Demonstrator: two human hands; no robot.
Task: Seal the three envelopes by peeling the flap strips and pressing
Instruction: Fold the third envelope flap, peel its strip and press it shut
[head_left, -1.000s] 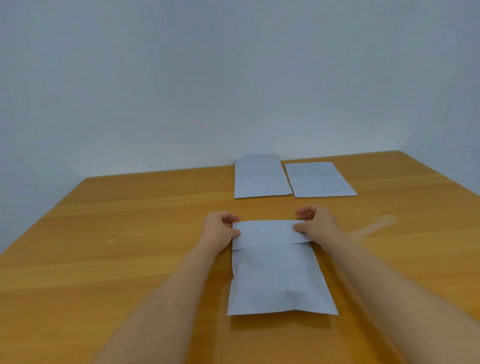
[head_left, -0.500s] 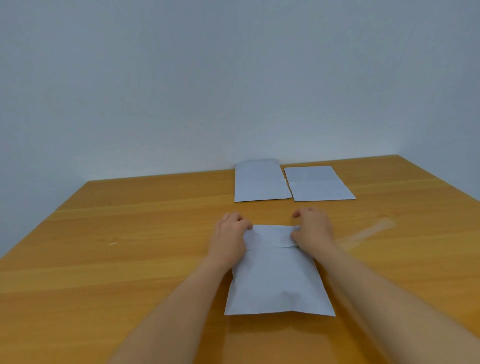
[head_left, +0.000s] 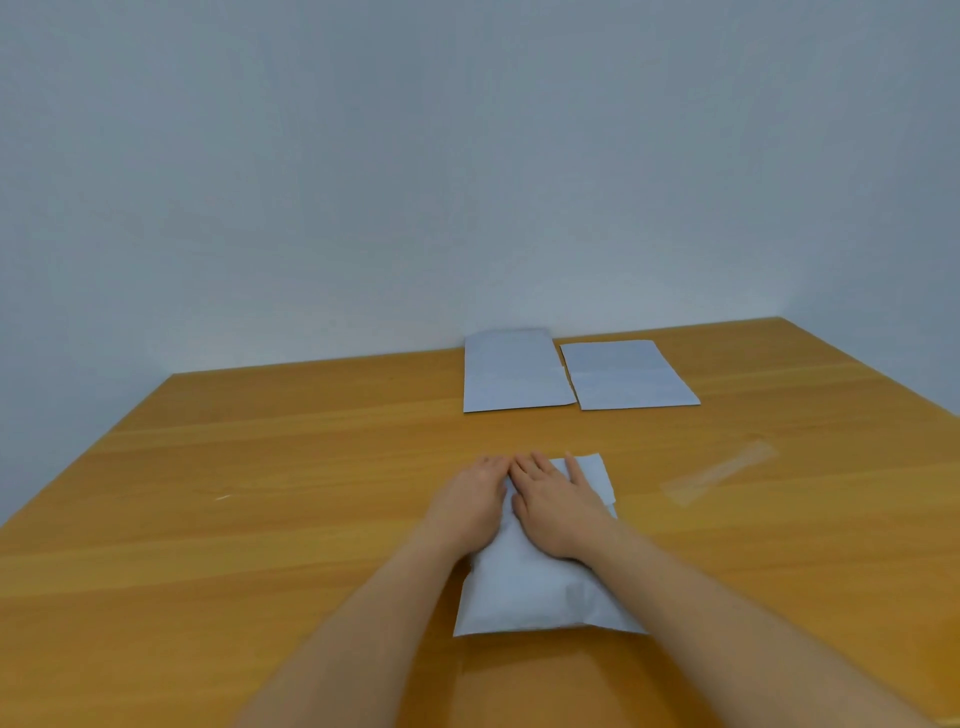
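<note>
A white envelope (head_left: 524, 587) lies on the wooden table (head_left: 311, 467) straight in front of me, its flap folded down at the far end. My left hand (head_left: 467, 506) and my right hand (head_left: 553, 506) lie side by side, palms down, flat on the flap's left and middle part, and hold nothing. The flap's right corner (head_left: 597, 473) shows beyond my right fingers. Two more white envelopes lie flat by the wall: one at the back centre (head_left: 511, 374), the other (head_left: 623, 376) touching its right edge.
A clear peeled strip (head_left: 719, 473) lies loose on the table to the right of my hands. A tiny white scrap (head_left: 223, 497) sits at the left. The wall runs along the table's far edge, and a second wall meets it at the right.
My hands were pinching the flap's two ends. They have folded it down and slid inward until they lie flat together on the flap.
</note>
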